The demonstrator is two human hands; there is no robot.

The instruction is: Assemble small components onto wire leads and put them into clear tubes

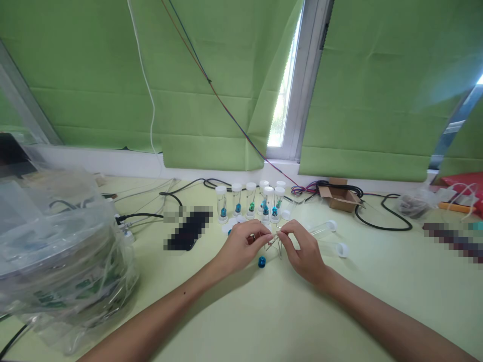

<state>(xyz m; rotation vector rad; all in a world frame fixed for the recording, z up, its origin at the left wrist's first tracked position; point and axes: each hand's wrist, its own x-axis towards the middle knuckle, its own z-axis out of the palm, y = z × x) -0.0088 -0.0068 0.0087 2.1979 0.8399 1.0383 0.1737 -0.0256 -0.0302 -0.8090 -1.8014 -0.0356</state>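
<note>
My left hand (241, 246) is closed in a pinch at the middle of the table, its fingertips on something thin and hard to make out. Facing it, my right hand (305, 251) pinches a thin, light, wire-like piece (279, 247) that hangs below the fingertips. The two sets of fingertips are close together, with a small gap between them. Just below lies a small blue rose-like piece (261, 262). Behind the hands stand several clear tubes (222, 205) with white caps, holding blue or green pieces on stems. To the right, clear tubes (325, 247) lie on their sides.
A phone-like dark object (190, 229) lies left of the hands. A large plastic-wrapped spool (64, 256) fills the left side. Black cables (392, 221) and an open cardboard box (339, 195) are at the back right, near a bagged item (415, 201).
</note>
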